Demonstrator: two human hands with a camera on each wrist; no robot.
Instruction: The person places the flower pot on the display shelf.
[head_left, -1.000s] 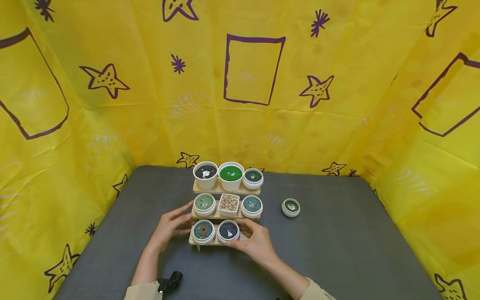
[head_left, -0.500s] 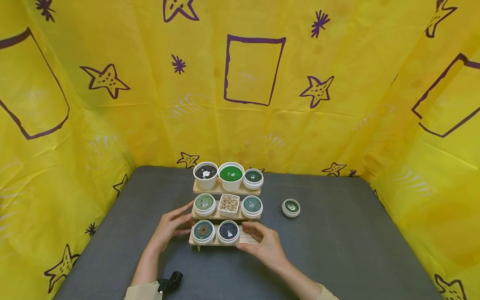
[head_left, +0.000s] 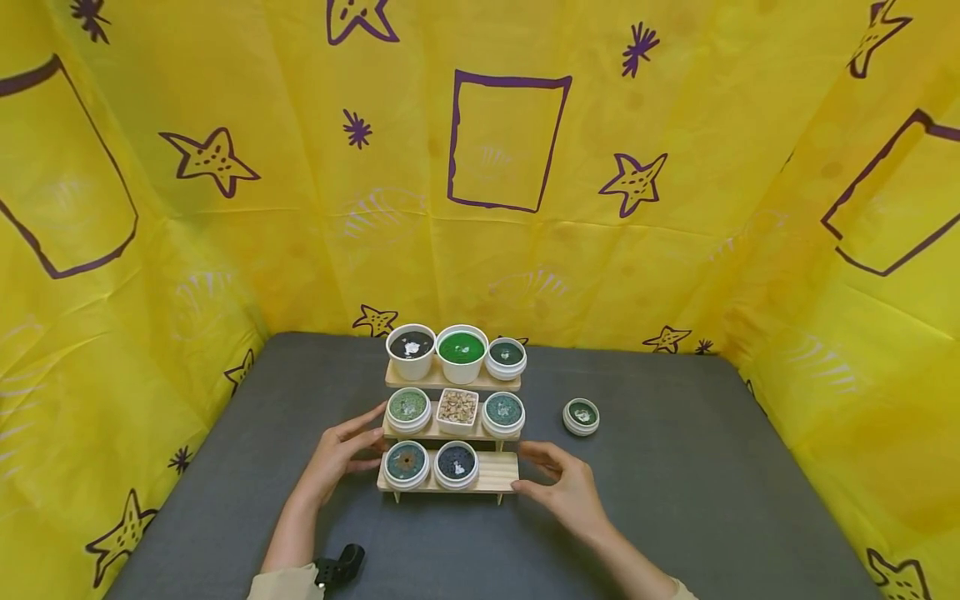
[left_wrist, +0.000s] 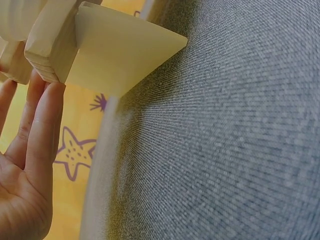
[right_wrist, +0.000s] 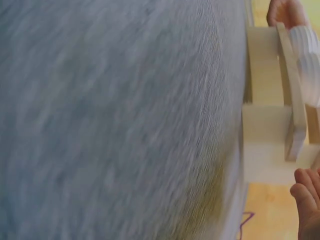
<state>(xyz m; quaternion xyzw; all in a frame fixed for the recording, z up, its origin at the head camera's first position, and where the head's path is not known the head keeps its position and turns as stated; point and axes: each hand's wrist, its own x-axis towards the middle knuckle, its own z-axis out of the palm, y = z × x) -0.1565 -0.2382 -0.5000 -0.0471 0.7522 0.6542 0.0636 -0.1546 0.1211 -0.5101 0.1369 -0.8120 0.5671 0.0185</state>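
Note:
A three-tier wooden stand [head_left: 497, 472] holds small white pots in rows. On its lowest shelf sit a pot of teal paste with a brown centre [head_left: 407, 463] and a dark navy pot [head_left: 456, 464]; the shelf's right end is bare wood. My left hand [head_left: 337, 458] touches the stand's left side with extended fingers, and the left wrist view shows fingertips [left_wrist: 50, 90] against a shelf end. By the lowest shelf's right end is my right hand [head_left: 567, 496], holding nothing, thumb and fingers apart. Whether its thumb touches the shelf is hard to tell.
A green-filled white pot [head_left: 581, 416] stands alone on the grey table [head_left: 675, 467], right of the stand. The middle shelf carries a square dish of chopped bits [head_left: 457, 407] between two round pots. Taller cups, one bright green [head_left: 462, 348], stand on the top shelf. Yellow cloth [head_left: 510, 267] encloses the table.
My right hand has let go of the navy pot and moved right along the lowest shelf to its end. The left hand and the stand have stayed in place.

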